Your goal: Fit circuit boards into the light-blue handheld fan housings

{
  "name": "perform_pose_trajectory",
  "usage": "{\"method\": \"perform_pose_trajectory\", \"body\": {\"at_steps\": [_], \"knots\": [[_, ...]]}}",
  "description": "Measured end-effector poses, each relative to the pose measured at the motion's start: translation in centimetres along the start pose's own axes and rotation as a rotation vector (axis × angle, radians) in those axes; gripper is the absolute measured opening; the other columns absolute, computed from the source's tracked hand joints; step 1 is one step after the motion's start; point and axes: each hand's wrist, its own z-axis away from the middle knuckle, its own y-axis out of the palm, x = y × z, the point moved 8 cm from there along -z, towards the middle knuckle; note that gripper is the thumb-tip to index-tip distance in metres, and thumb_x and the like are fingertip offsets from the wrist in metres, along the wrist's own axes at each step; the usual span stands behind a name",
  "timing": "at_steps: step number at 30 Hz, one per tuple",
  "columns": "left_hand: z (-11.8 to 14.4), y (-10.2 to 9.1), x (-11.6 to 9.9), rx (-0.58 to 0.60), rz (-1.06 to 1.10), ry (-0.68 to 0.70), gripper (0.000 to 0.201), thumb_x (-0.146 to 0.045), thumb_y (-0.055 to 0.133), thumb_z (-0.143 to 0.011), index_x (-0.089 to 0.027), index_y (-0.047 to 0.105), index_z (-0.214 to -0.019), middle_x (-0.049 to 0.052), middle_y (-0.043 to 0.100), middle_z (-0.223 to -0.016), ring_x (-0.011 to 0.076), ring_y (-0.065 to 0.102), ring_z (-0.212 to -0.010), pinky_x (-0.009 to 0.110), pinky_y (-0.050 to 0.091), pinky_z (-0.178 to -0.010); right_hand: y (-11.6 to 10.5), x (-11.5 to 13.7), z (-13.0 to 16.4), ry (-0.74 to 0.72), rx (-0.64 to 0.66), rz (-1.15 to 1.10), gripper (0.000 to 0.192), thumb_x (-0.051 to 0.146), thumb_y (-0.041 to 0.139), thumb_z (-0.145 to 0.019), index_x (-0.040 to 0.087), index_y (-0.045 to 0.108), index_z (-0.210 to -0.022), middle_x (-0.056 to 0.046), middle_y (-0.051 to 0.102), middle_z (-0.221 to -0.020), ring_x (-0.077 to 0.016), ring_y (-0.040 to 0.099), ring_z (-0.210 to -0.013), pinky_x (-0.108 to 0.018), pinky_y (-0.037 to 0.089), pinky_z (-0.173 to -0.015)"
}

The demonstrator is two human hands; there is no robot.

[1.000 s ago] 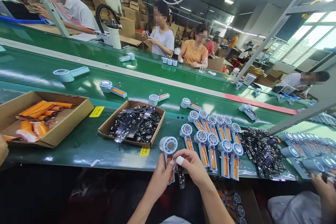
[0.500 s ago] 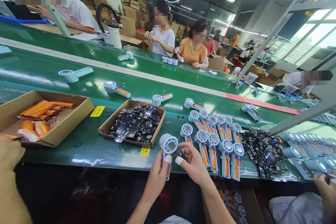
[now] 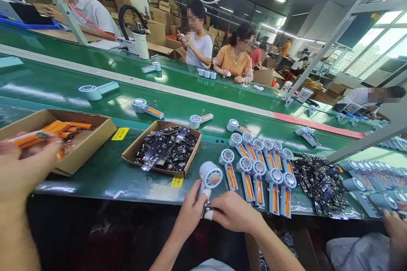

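Note:
A light-blue handheld fan body (image 3: pixel 210 173) is held by its handle in my left hand (image 3: pixel 190 207), its round head up and tilted. Against the handle, my right hand (image 3: pixel 233 209) pinches a dark, thin piece (image 3: pixel 208 208) that looks like a circuit board; fingers cover most of it. White covers wrap some fingertips. Just right of my hands, rows of similar fan bodies (image 3: pixel 259 169) lie on the bench with orange batteries in their handles. A cardboard tray (image 3: pixel 192 155) of black circuit boards (image 3: pixel 165 148) stands to the left.
At far left, a co-worker's blurred hand (image 3: pixel 28 165) holds an orange battery over a cardboard box (image 3: pixel 85 146). Loose circuit boards (image 3: pixel 321 186) are heaped at right, near another co-worker's hand (image 3: pixel 394 224). Behind runs a green conveyor (image 3: pixel 178 97) carrying fan bodies.
My right hand has moved down and left, bringing the dark piece to the fan's handle. The left co-worker's hand has lifted a battery. Fan bodies on the conveyor have shifted slightly right.

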Motion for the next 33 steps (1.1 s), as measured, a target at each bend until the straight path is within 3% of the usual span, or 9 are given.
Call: {"method": "perform_pose_trajectory", "body": {"at_steps": [6,11,15,18,20,23,28,30,33], "knots": [[0.6,1.6,1.1,0.149,0.36,-0.137,0.061,-0.063,0.053,-0.085,-0.016,0.064,-0.124,0.011,0.072,-0.118,0.0306,0.063,-0.117,0.042,0.052,-0.097,2.1,-3.5,-0.2,0.29,-0.188,-0.735,0.063,0.071,0.044,-0.094,0.021,0.045,-0.056,0.004,0.043,-0.044,-0.0086,0.037,-0.041,-0.022,0.029,-0.045],[1.1,1.8,1.5,0.143,0.279,-0.124,0.063,-0.058,0.066,-0.077,-0.02,0.062,-0.127,0.01,0.063,-0.138,0.0319,0.049,-0.138,0.041,0.042,-0.112,3.1,-4.7,-0.2,0.327,-0.342,-0.91,0.069,0.081,0.046,-0.087,0.021,0.041,-0.052,0.006,0.038,-0.041,-0.0067,0.03,-0.039,-0.022,0.023,-0.042],[1.3,2.0,0.9,0.091,0.143,-0.072,0.06,-0.055,0.061,-0.079,-0.019,0.059,-0.127,0.011,0.063,-0.138,0.0286,0.049,-0.139,0.039,0.039,-0.115,3.6,-4.9,0.1,0.348,-0.384,-0.974,0.063,0.078,0.049,-0.087,0.022,0.043,-0.06,0.008,0.036,-0.041,-0.006,0.028,-0.036,-0.021,0.022,-0.04],[1.3,1.7,0.9,0.004,0.075,-0.09,0.055,-0.053,0.053,-0.084,-0.019,0.059,-0.126,0.011,0.067,-0.129,0.0267,0.058,-0.126,0.038,0.046,-0.107,3.3,-4.9,1.3,0.366,-0.494,-0.945,0.048,0.068,0.059,-0.088,0.021,0.051,-0.079,0.01,0.038,-0.047,-0.0072,0.03,-0.04,-0.02,0.024,-0.041],[1.3,1.5,0.8,-0.036,0.038,-0.114,0.05,-0.051,0.049,-0.085,-0.018,0.061,-0.122,0.011,0.07,-0.12,0.0267,0.064,-0.114,0.038,0.051,-0.098,3.0,-4.5,2.4,0.354,-0.574,-0.865,0.037,0.054,0.066,-0.088,0.02,0.057,-0.1,0.008,0.049,-0.058,-0.0096,0.042,-0.049,-0.02,0.034,-0.047],[1.0,1.5,0.1,-0.033,0.017,-0.083,0.044,-0.046,0.046,-0.084,-0.019,0.063,-0.114,0.011,0.071,-0.117,0.0271,0.065,-0.107,0.039,0.052,-0.094,2.8,-3.6,3.5,0.318,-0.616,-0.703,0.039,0.04,0.064,-0.092,0.021,0.059,-0.126,-0.002,0.067,-0.085,-0.0158,0.06,-0.073,-0.026,0.05,-0.067],[0.9,1.9,0.4,-0.005,0.084,-0.129,0.049,-0.046,0.048,-0.083,-0.02,0.058,-0.123,0.012,0.058,-0.143,0.0301,0.044,-0.141,0.045,0.034,-0.118,3.0,-4.1,4.2,0.35,-0.697,-0.524,0.041,0.034,0.053,-0.099,0.022,0.06,-0.138,-0.012,0.067,-0.13,-0.0266,0.063,-0.119,-0.039,0.049,-0.103],[1.1,2.6,0.3,0.031,0.119,-0.119,0.053,-0.048,0.047,-0.085,-0.02,0.054,-0.13,0.011,0.052,-0.15,0.0276,0.031,-0.15,0.043,0.026,-0.123,2.9,-4.0,4.1,0.344,-0.716,-0.374,0.045,0.03,0.048,-0.1,0.019,0.057,-0.143,-0.014,0.069,-0.126,-0.028,0.064,-0.118,-0.04,0.05,-0.102],[1.2,3.4,-0.2,0.033,0.119,-0.079,0.06,-0.05,0.044,-0.089,-0.018,0.044,-0.14,0.013,0.043,-0.157,0.0252,0.022,-0.154,0.042,0.019,-0.126,2.9,-3.5,3.2,0.409,-0.64,-0.085,0.052,0.019,0.042,-0.098,0.016,0.049,-0.15,-0.016,0.073,-0.11,-0.0283,0.072,-0.098,-0.039,0.056,-0.088]]}}
